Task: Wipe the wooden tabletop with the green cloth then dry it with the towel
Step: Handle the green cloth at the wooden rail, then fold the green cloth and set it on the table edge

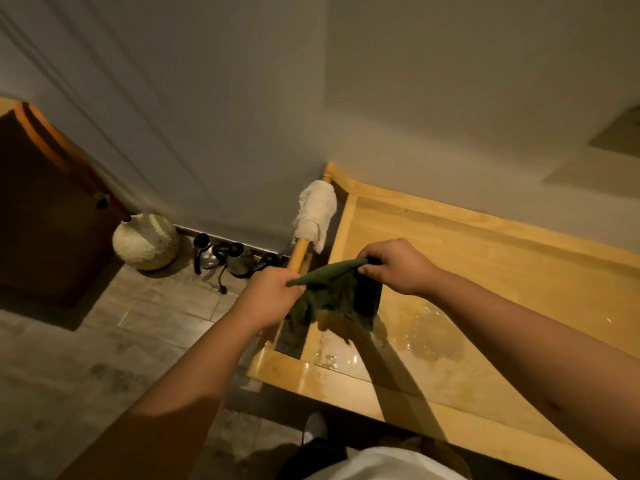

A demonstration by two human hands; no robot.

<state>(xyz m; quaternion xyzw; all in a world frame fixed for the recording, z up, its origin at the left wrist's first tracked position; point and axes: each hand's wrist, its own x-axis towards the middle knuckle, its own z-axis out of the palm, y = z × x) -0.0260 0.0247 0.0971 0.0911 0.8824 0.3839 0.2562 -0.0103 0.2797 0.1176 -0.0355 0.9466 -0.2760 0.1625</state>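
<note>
The green cloth [329, 292] hangs stretched between both hands above the left end of the wooden tabletop [485, 271]. My left hand [273, 292] pinches its left corner and my right hand [398, 266] grips its right corner. The lower part of the cloth droops over the table's edge. A wet patch [429, 337] shines on the wood below my right hand. A pale towel [317, 213] is draped over the wooden side rail [299, 256] at the table's left end, beyond my left hand.
The table stands against a grey wall. On the tiled floor to the left sit a round pale vase [145, 242], two kettles [225, 259] with cords, and a dark wooden cabinet [45, 209]. My shoe [313, 429] shows below the table's front edge.
</note>
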